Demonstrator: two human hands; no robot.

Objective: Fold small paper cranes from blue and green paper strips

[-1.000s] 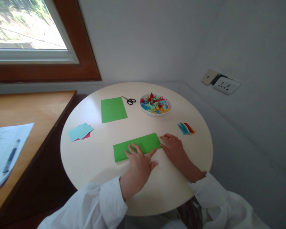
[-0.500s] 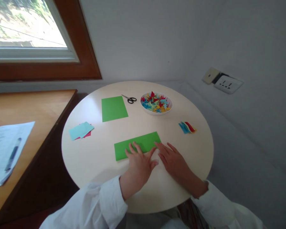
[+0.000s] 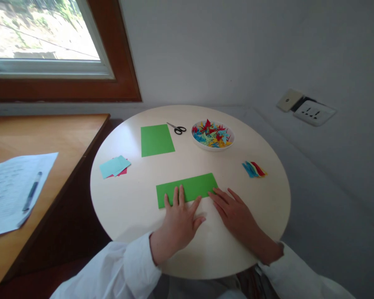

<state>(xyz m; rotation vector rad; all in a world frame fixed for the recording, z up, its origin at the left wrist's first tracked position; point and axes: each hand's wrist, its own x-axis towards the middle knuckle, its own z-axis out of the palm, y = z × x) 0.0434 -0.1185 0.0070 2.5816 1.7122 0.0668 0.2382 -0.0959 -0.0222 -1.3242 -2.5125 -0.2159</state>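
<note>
A folded strip of green paper [image 3: 193,185] lies flat near the front of the round white table [image 3: 137,207]. My left hand [image 3: 179,222] rests on its lower left part, fingers spread, the fingertips on the paper and the thumb on the tabletop. At the strip's lower right corner my right hand [image 3: 235,214] lies with its fingers stretched out, the fingertips touching the paper's edge. Neither hand grips anything. Farther back is a flat green sheet [image 3: 157,140].
Black-handled scissors [image 3: 178,129] lie beside the sheet. A white bowl [image 3: 205,146] holds many small folded paper pieces. Light blue paper pieces [image 3: 115,165] lie at left, coloured strips [image 3: 254,169] at right. A wooden desk [image 3: 81,128] with written papers [image 3: 12,195] and a pen [image 3: 33,191] adjoins.
My left hand has slid slightly left along the green paper's folded lower edge. My right hand stays at the right corner. The whole view has shifted a little.
</note>
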